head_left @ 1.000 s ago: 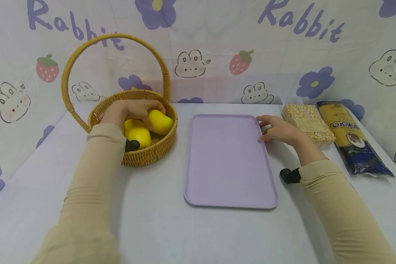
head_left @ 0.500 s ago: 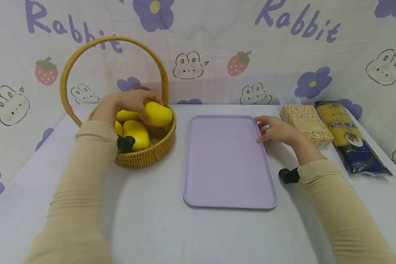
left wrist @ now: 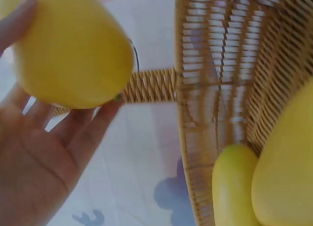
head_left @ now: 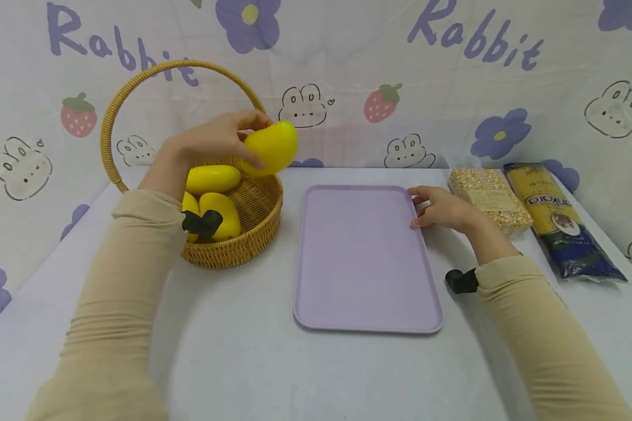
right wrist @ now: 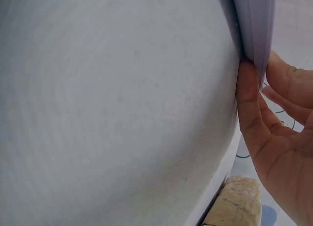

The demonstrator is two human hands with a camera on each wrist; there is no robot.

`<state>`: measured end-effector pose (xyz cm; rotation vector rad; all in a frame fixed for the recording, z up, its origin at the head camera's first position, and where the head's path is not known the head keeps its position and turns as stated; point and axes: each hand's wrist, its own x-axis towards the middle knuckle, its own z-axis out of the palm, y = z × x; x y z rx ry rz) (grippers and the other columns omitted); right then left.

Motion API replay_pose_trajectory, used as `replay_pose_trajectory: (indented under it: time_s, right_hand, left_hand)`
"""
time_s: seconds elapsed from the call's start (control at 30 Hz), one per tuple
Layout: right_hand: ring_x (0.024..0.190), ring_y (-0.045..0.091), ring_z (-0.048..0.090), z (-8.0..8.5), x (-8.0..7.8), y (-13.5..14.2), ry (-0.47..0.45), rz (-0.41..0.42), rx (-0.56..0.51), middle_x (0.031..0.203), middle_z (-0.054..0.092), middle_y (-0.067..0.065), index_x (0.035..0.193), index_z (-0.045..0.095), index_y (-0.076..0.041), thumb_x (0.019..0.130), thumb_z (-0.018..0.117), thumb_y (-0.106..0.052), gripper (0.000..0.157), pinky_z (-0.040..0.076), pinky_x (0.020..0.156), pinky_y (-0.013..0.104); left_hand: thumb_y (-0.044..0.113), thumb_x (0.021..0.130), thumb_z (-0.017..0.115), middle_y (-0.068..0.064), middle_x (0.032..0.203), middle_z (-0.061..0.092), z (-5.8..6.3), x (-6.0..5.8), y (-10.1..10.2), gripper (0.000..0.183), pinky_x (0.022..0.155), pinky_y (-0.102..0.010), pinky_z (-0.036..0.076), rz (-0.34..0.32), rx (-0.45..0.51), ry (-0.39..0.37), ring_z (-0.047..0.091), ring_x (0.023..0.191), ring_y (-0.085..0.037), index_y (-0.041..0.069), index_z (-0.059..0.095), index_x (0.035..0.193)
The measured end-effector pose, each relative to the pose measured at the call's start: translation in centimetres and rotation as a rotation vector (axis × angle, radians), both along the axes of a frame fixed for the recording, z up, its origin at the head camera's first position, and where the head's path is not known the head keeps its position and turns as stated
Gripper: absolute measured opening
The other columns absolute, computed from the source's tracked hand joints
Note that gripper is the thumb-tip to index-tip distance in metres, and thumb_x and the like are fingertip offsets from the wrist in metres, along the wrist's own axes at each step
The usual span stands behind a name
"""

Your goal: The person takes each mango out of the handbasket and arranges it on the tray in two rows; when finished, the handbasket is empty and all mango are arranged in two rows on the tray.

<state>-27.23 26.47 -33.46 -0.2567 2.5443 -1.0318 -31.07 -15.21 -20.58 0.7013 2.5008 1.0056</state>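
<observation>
My left hand [head_left: 216,140] grips a yellow mango [head_left: 271,149] with a greenish end, held up over the right side of the wicker basket [head_left: 237,251]. In the left wrist view the thumb and fingers curl around this mango [left wrist: 73,50], beside the basket's wall. Several more mangoes lie in the basket, among them a long one [head_left: 216,178] and a rounder one [head_left: 223,216] partly behind my wrist. My right hand [head_left: 439,207] holds the right edge of the lilac tray [head_left: 366,257] near its far corner. The right wrist view shows the tray's rim [right wrist: 254,30] between its digits.
A packet of yellow grains [head_left: 492,199] lies just beyond my right hand, with a yellow and blue bag [head_left: 563,222] beside it. The basket's tall handle [head_left: 107,128] arches over the left side. A printed cloth [head_left: 342,70] hangs behind the white table [head_left: 242,351].
My left hand has lifted the mango up out of the basket and slightly to the right. The right hand stays at the tray's edge.
</observation>
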Motion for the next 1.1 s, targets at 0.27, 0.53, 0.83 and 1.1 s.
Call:
replay_pose_trajectory:
  time_s: [0.27,0.53,0.83,1.1]
  right_hand:
    - [0.130,0.046,0.047,-0.1,0.0,0.0,0.003,0.004,-0.011,0.146,0.035,0.034,0.154,0.018,0.006,0.089,0.063,0.000,0.079,0.044,0.104,0.049]
    - [0.130,0.046,0.046,0.0,0.1,0.1,0.002,0.005,-0.017,0.147,0.034,0.035,0.154,0.018,0.006,0.089,0.063,0.000,0.080,0.044,0.104,0.049]
    - [0.131,0.046,0.045,-0.1,0.1,0.2,0.003,0.004,-0.019,0.147,0.034,0.034,0.154,0.019,0.005,0.089,0.064,-0.001,0.079,0.043,0.105,0.051]
    - [0.130,0.046,0.045,-0.1,0.0,0.3,0.006,-0.001,-0.003,0.148,0.034,0.034,0.154,0.020,0.005,0.089,0.064,-0.002,0.079,0.041,0.109,0.057]
  left_hand:
    - [0.027,0.084,0.073,-0.002,0.136,0.052,0.0,0.8,2.8,0.054,0.102,-0.038,0.048,0.078,0.171,0.036,0.054,0.116,-0.021,0.024,0.047,0.131]
    - [0.038,0.089,0.069,-0.003,0.129,0.058,-0.4,0.8,6.2,0.049,0.098,-0.037,0.056,0.171,0.395,-0.045,0.063,0.113,-0.022,0.020,0.048,0.130]
    - [0.036,0.093,0.066,-0.006,0.124,0.057,-1.0,0.6,10.0,0.047,0.097,-0.041,0.057,0.225,0.547,-0.173,0.062,0.111,-0.026,0.015,0.046,0.130]
    - [0.040,0.090,0.069,-0.008,0.127,0.057,-2.9,0.8,13.2,0.053,0.092,-0.039,0.058,0.235,0.526,-0.238,0.063,0.110,-0.027,0.014,0.045,0.129]
